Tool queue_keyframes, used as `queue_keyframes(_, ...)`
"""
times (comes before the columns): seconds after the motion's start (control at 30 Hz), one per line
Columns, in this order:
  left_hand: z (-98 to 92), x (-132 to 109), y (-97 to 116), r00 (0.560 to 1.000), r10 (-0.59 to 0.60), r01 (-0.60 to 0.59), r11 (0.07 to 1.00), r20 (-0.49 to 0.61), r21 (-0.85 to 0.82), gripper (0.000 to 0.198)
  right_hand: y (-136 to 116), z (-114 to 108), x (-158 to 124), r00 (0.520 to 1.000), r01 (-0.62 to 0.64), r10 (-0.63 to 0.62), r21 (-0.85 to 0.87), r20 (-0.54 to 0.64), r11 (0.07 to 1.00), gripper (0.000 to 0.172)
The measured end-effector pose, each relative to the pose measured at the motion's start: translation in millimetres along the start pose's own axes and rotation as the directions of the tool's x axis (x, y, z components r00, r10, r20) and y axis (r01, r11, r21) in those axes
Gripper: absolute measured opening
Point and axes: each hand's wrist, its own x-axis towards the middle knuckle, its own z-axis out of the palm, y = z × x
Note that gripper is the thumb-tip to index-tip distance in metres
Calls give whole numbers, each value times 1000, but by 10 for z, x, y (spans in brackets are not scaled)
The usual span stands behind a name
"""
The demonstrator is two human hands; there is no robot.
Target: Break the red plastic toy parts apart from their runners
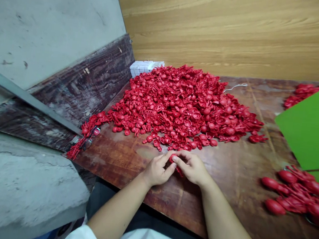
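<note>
Red plastic, pinched small beside a loose heap

Both hands meet over the wooden surface [119, 157], the left hand [157, 169] and the right hand [192, 169] pinching one red plastic piece [173, 158] between thumbs and fingertips. The fingers cover most of it, so its full shape cannot be told. It sits in front of the heap of red plastic half-shells [183, 103], near but apart from its front fringe.

The likeliest trouble is a slip: the piece is small and smooth-looking, and uneven thumb pressure could flick it out. Landing among those matching half-shells, it would be hard to pick out again. Pressing off-centre might also bend or crack a thin part. The heap slopes steeply and seems loosely piled, so a knock could send shells sliding toward the forearms.

Room is best to the right, where bare wood runs as far as the red bulb-ended cluster [295, 192] and the green board [314, 133]. The near edge passes beneath the forearms, so anything dropped toward the lap could fall off. On the left, the metal bar [38, 104] and the glasses [87, 144], lying against red pieces by the corner, leave less space. Behind the heap, the wood-grain panel [225, 32] closes off the back.
</note>
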Motion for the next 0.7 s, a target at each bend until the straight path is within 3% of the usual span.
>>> queue_keyframes(0.23,-3,-24,-74,1000,12,-12,999,-1,34,46,36,1,-8,998,-28,28,-4,50,1000,31)
queue_keyframes(0.6,17,-38,-86,996,-31,24,995,-79,-94,44,-32,11,0,997,-15,13,19,76,1000,29)
queue_keyframes(0.7,38,-33,-88,990,-95,81,988,-104,-131,39,-20,31,13,999,-21,19,47,44,999,30)
